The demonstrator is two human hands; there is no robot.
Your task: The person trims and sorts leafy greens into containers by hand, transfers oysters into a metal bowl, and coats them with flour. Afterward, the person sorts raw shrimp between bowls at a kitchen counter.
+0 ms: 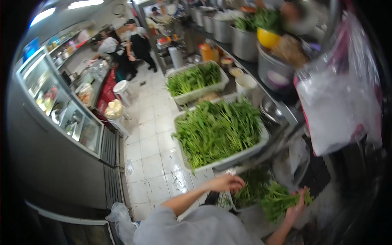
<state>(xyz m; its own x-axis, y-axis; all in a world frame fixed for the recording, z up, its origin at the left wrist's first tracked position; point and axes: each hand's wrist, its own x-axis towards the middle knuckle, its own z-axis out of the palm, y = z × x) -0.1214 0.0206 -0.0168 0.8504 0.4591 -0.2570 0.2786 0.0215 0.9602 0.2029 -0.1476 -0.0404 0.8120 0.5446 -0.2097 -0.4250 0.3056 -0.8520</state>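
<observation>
Low at the right, my right hand (298, 204) is closed around the stems of a bunch of leafy greens (279, 200). My left hand (226, 183) is over the left edge of a low container of loose greens (255, 185), its fingers curled inward. Whether anything small is between those fingers cannot be made out. Just beyond my hands, a large white plastic basket (222, 163) is heaped with long-stemmed leafy greens (220, 128). Behind it a smaller white basket (200, 96) holds more of the same greens (194, 77).
A steel shelf with several metal pots (245, 43) runs along the right. Plastic bags (337, 94) hang close on that side. At the left stands a glass-door fridge (61, 102). Two people (139, 43) in aprons stand far down the tiled aisle (151, 143), past white stools (121, 87).
</observation>
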